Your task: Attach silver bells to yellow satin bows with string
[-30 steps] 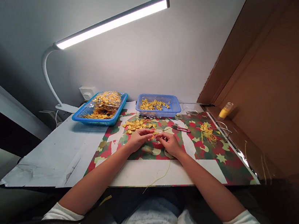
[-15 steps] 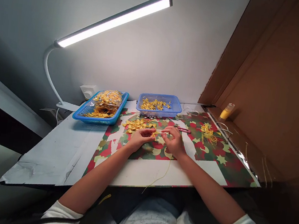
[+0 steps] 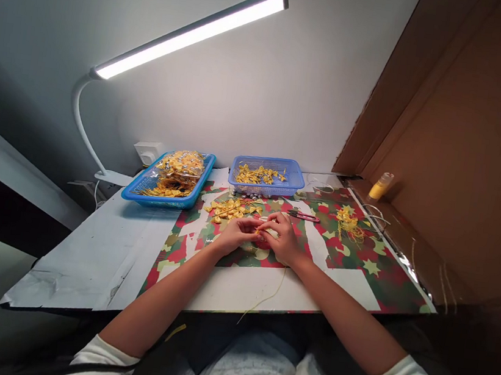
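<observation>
My left hand (image 3: 235, 236) is closed in a pinch on a small yellow bow (image 3: 257, 231), mostly covered by fingertips. Against it, my right hand (image 3: 284, 242) is also closed, its fingertips meeting those of the left. A pale yellow thread (image 3: 269, 297) runs from beneath the right hand down over the table's front edge; the part between my fingers is hidden. Just beyond my left hand lies a loose pile of golden-yellow bows (image 3: 231, 209) with thin stems. Small pink-handled thread snips (image 3: 304, 217) lie behind my right hand.
At the back stand a blue basket (image 3: 160, 201) with bagged yellow pieces and a lilac-blue basket (image 3: 265, 190) of bows. Several silvery beads lie before the latter. Right are a tangle of yellow threads (image 3: 349, 225) and a yellow-filled bottle (image 3: 380, 186). A lamp (image 3: 192, 32) hangs above.
My right hand has moved slightly left, bringing its fingertips onto those of my left hand. More of the snips shows now.
</observation>
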The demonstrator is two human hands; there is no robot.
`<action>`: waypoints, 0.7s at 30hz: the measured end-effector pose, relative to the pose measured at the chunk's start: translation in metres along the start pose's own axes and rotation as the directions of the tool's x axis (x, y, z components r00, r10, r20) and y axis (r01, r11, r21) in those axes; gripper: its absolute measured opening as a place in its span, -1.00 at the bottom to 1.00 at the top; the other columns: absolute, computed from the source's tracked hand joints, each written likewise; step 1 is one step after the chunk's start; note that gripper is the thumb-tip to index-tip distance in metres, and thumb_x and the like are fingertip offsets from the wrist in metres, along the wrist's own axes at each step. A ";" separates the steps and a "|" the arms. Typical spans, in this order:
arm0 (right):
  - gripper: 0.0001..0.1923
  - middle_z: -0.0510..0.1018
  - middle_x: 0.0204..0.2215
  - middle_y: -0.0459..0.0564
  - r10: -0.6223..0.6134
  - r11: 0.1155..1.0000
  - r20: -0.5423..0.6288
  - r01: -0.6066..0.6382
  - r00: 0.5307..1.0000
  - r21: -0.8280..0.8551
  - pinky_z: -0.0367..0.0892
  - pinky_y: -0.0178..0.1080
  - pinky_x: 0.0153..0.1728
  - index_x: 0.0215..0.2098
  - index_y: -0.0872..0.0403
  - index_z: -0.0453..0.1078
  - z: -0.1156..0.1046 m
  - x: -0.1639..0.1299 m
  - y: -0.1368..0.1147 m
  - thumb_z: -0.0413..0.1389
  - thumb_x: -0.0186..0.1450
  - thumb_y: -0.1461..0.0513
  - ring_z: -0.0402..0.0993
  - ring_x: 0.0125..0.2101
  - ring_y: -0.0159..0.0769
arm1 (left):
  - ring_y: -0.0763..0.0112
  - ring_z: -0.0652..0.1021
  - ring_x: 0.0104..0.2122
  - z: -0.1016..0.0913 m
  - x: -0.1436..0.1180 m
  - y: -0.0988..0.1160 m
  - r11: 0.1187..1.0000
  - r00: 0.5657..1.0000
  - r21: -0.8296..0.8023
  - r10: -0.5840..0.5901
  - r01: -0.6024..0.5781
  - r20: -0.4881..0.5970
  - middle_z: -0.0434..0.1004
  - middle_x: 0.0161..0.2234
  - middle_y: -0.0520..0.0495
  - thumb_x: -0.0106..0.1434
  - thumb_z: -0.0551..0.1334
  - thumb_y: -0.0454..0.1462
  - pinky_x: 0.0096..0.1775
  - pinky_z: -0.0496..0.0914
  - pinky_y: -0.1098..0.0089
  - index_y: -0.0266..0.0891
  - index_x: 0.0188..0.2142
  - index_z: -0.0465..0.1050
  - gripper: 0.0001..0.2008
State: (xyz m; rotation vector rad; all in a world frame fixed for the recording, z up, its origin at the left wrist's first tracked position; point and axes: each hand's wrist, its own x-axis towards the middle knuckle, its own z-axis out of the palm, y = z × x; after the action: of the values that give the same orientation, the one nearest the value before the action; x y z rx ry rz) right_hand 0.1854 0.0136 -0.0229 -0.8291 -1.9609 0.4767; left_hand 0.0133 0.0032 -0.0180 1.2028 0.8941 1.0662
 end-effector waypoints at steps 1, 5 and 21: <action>-0.89 0.41 -0.26 0.00 0.006 1.000 0.003 -0.006 1.000 0.014 0.24 -0.08 -0.10 -0.39 0.02 0.51 0.000 0.000 -0.001 0.16 0.22 0.33 0.32 -0.19 -0.19 | 0.36 0.59 -0.34 0.000 0.000 0.000 1.000 1.000 0.010 -0.005 0.005 0.005 0.64 -0.32 -0.10 -0.20 0.52 -0.22 -0.22 0.46 0.36 -0.33 -0.25 0.59 -0.54; -0.89 0.41 -0.28 -0.02 0.048 0.975 -0.055 -0.035 0.997 0.218 0.25 -0.11 -0.09 -0.40 0.01 0.44 -0.005 0.005 -0.004 0.10 0.28 0.27 0.33 -0.18 -0.22 | 0.38 0.58 -0.38 -0.001 0.001 -0.002 0.998 1.000 0.064 -0.023 0.023 -0.002 0.62 -0.35 -0.09 -0.18 0.51 -0.18 -0.27 0.46 0.36 -0.33 -0.21 0.59 -0.50; -0.78 0.42 -0.59 -0.29 0.425 0.505 -0.447 0.203 0.787 0.839 0.42 -0.39 -0.38 -0.49 0.01 0.37 -0.133 0.054 -0.012 0.36 0.02 0.25 0.41 -0.54 -0.53 | 0.53 0.42 -0.51 -0.004 0.000 0.002 0.919 0.994 0.381 -0.107 0.104 -0.014 0.51 -0.49 0.00 -0.12 0.46 -0.24 -0.48 0.27 0.50 -0.32 -0.16 0.60 -0.53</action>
State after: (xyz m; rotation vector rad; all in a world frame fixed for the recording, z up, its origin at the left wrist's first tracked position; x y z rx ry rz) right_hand 0.2774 0.0436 0.0836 -0.3485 -0.8158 1.0230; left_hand 0.0092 0.0045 -0.0163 1.4586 1.1859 0.8201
